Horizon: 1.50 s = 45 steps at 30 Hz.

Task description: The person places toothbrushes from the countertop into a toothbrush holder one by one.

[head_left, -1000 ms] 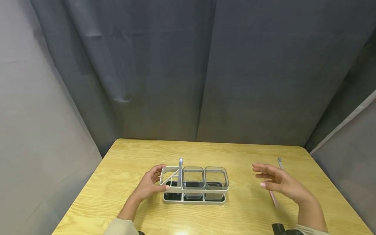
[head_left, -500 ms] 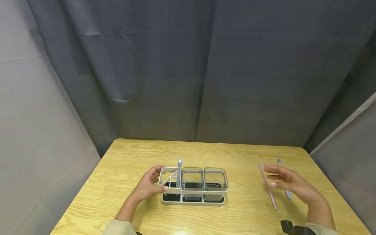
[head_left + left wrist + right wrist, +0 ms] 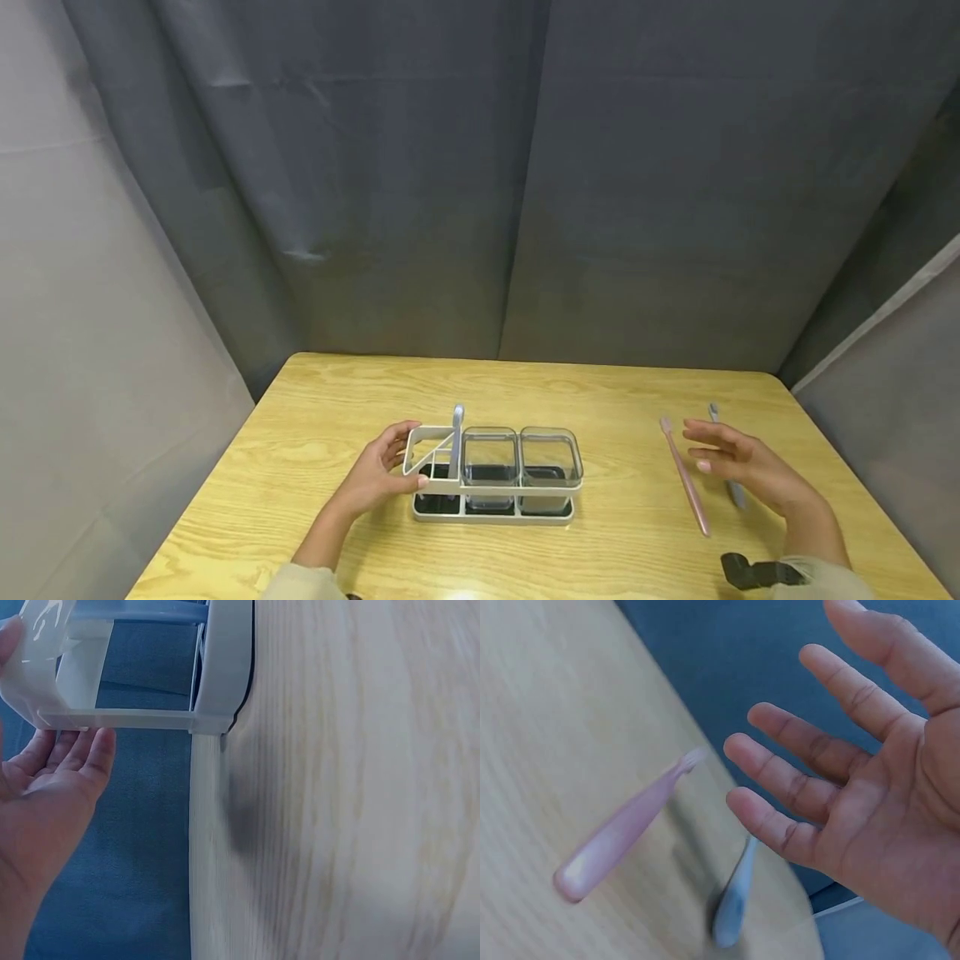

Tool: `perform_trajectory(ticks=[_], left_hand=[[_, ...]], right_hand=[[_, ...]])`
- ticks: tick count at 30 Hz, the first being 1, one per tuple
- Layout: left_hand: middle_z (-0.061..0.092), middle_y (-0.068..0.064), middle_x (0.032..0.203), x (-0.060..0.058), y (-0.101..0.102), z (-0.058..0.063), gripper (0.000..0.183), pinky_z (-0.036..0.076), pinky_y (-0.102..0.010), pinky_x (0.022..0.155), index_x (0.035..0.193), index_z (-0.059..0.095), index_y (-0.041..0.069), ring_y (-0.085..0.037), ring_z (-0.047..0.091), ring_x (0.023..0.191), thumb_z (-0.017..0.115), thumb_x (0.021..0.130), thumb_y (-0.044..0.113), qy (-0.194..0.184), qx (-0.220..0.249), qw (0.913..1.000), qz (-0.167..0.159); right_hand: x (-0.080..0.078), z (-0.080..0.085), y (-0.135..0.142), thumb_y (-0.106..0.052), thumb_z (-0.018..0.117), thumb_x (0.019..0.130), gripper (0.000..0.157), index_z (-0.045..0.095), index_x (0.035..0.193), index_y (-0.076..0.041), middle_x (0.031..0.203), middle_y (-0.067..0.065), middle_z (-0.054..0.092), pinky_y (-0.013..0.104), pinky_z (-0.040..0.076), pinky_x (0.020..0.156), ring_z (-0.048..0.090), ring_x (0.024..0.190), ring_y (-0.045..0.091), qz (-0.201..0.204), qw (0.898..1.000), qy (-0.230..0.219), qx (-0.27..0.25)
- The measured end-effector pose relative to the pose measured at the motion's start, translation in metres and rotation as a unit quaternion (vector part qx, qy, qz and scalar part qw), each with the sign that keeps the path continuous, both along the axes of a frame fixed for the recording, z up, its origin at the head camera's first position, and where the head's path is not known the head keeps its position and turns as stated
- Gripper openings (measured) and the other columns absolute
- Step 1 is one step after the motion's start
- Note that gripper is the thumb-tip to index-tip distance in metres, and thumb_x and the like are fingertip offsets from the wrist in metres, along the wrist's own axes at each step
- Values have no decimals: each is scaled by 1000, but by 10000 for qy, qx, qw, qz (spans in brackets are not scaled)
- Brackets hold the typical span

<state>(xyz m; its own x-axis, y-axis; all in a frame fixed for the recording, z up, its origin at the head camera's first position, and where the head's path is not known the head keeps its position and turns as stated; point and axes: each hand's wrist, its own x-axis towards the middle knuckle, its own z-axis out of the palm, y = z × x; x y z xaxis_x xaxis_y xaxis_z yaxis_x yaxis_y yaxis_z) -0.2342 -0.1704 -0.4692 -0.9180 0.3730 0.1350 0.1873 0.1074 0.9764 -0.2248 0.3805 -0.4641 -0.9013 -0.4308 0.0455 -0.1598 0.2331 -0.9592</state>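
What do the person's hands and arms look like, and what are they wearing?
The left hand and right hand look bare: I see no gloves or rings. The left sleeve and right sleeve are pale beige. A chunky black gadget sits at the right cuff; only a small black bit shows by the left.

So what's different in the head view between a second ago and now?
The right hand moved to the person's right, uncovering most of the slender pink plastic-looking toothbrush. No grasp or release shows.

Unchanged: the left hand grips the white rectangular plastic-looking rack with its upright, slim pale-blue toothbrush; what shows of the slim blue-grey toothbrush lies as before.
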Motion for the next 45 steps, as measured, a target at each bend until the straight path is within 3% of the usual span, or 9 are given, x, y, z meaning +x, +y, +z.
perform_trajectory(ticks=[5, 12, 18, 23, 32, 38, 45], left_hand=[[47, -20, 129, -3, -3, -9, 78, 26, -49, 105, 137, 37, 0, -42, 37, 124, 79, 71, 2, 113, 47, 9999, 50], [47, -18, 129, -4, -2, -12, 76, 26, -49, 105, 136, 39, 5, -40, 37, 125, 80, 72, 5, 166, 49, 9998, 6], [47, -19, 129, -4, -2, -12, 78, 26, -50, 105, 137, 37, 1, -41, 37, 125, 79, 72, 4, 190, 89, 9998, -15], [47, -21, 129, -4, -2, -11, 79, 26, -51, 104, 137, 36, -1, -41, 37, 124, 79, 72, 3, 187, 97, 9998, -7], [45, -22, 130, -2, -2, -10, 79, 28, -51, 103, 138, 33, -4, -45, 34, 125, 78, 73, 2, 166, 137, 9997, -72], [45, -22, 131, -2, -3, -10, 78, 28, -51, 103, 137, 36, -1, -42, 36, 125, 78, 72, 3, 195, 89, 9998, -57], [45, -20, 131, -2, -3, -10, 79, 27, -50, 104, 137, 38, 3, -39, 37, 126, 80, 71, 5, 96, 6, 9999, -38]], right_hand=[[-7, -14, 5, -3, 46, 96, 55, 20, 145, 1, 132, -7, 44, 37, 48, 88, 52, 111, 5, -113, 9998, -189, 16], [-14, -27, 9, -6, 48, 96, 57, 20, 145, 1, 133, -2, 42, 43, 46, 90, 51, 112, 7, -121, 9990, -363, -249], [-19, -37, 12, -5, 51, 95, 53, 31, 145, -10, 136, 23, 37, 38, 47, 89, 51, 111, 6, -249, 9964, -775, -215], [-22, -43, 10, -3, 55, 92, 57, 28, 142, 4, 125, 35, 38, 34, 51, 83, 56, 102, 15, -285, 9965, -759, -196], [-27, -50, 10, 5, 59, 85, 72, 10, 134, 24, 103, 23, 46, 32, 54, 75, 57, 86, 20, -196, 9962, -844, 19], [-32, -51, 6, 8, 59, 81, 71, 13, 132, 27, 95, 22, 52, 30, 54, 69, 58, 78, 19, -340, 9955, -865, 182], [-32, -51, 2, 7, 65, 79, 74, 17, 131, 27, 90, 17, 52, 35, 55, 72, 60, 77, 21, -527, 9935, -1003, 100]])
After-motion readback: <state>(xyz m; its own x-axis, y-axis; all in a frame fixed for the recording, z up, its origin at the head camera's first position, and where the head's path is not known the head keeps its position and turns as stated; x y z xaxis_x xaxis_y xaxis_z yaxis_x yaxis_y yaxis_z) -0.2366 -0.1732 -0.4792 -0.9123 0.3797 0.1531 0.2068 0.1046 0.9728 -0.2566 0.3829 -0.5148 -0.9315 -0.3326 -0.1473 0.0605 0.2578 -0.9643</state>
